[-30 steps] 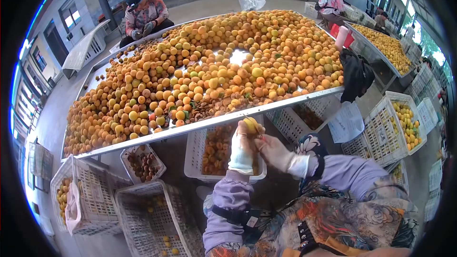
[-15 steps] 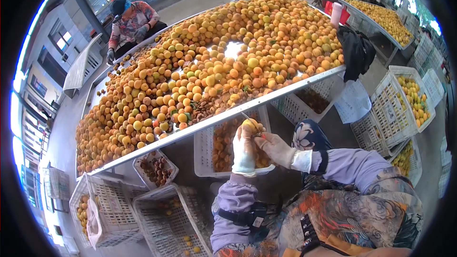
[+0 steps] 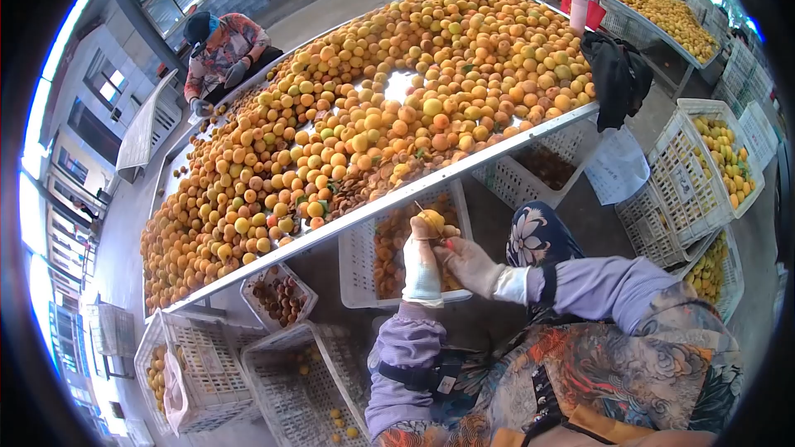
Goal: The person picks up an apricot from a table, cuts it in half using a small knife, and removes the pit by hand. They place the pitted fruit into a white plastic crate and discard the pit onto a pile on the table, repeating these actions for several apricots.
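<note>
Above the white crate (image 3: 358, 273), my left hand (image 3: 421, 261) in a pale glove is closed around a yellow-orange apricot (image 3: 431, 219). My right hand (image 3: 472, 267), also gloved, is closed close beside it. A bit of red handle (image 3: 450, 243) shows at its fingers, seemingly a small knife; a thin tip pokes up beyond the fruit. Most of that tool is hidden by the hands and apricot. Halved apricots (image 3: 391, 248) lie in the crate below. Past my hands, a heap of whole apricots (image 3: 331, 149) covers the white-edged table (image 3: 464, 167).
A crate with dark contents (image 3: 280, 296) stands under the table edge. Crates (image 3: 310, 381) are at lower left, and stacked crates of yellow fruit (image 3: 687, 190) at right. A black garment (image 3: 617, 83) hangs off the corner. Another person (image 3: 228, 45) works across the table.
My hands remain together at the apricot, the right shifting slightly left and down. The view has tilted a little. The person opposite has moved their hands slightly.
</note>
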Tool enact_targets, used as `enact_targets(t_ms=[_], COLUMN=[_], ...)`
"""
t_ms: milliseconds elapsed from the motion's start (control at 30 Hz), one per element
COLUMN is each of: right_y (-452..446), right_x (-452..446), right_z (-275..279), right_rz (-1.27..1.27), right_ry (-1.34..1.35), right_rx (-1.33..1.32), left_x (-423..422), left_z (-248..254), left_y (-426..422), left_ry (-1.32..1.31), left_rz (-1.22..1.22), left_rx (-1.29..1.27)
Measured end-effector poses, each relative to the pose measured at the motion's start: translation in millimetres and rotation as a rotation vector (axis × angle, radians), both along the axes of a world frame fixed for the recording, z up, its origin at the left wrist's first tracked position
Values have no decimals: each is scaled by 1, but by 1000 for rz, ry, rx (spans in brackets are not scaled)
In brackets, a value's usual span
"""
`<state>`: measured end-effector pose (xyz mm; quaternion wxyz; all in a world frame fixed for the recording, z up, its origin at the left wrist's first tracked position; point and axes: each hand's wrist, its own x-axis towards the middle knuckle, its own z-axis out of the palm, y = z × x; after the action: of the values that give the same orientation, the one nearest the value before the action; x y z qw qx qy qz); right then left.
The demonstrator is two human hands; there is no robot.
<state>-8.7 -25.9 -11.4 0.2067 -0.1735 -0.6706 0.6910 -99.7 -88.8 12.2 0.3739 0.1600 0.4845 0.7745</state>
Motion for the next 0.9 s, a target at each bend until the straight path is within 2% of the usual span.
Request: enact_targets(t_ms=[33,100,133,167,233,267,300,367,433,500,533,567,600,633,667,700,733,800,867,900], right_y=[2,8,15,19,26,29,32,34,33,33,36,36,37,35,35,35,35,41,48,46], right_x=[4,10,7,9,13,8,9,14,16,13,9,6,7,6,5,3,0,0,5,5], right_z=[10,33,24,38,66,46,41,64,75,61,35,32,30,47,56,49,44,36,50,39], right_rz=[1,84,113,106,119,143,142,165,168,180,233,284,288,258,226,228,187,139,221,219], right_ry=[-1,-177,-160,-158,-283,-164,-160,-367,-377,-389,-353,-315,-318,-325,-330,-333,-267,-198,-333,-334], right_rx=[-2,-46,-117,-125,-450,-394,-401,-323,-347,-374,-207,-38,-40,-199,-360,-363,-419,-473,-468,-471], left_x=[0,4,3,3,7,9,9,5,2,-1,-3,-4,-5,-6,-7,-7,-6,-2,-2,-1], left_z=[-5,7,4,4,10,14,15,10,7,8,7,6,5,3,0,-3,-1,4,6,6], left_y=[2,5,7,11,18,20,21,21,24,23,23,24,25,27,28,28,28,32,33,33], left_ry=[-127,-117,-5,109,150,186,221,241,257,41,36,-87,-208,-210,-101,8,6,237,246,254], left_rz=[-43,-20,-5,7,-6,27,61,44,35,-17,-15,-20,-24,-21,13,46,48,93,76,65], left_rx=[-40,-64,-75,-81,-102,-93,-87,-119,-141,-87,-93,-80,-65,-65,-74,-84,-88,-108,-114,-120])
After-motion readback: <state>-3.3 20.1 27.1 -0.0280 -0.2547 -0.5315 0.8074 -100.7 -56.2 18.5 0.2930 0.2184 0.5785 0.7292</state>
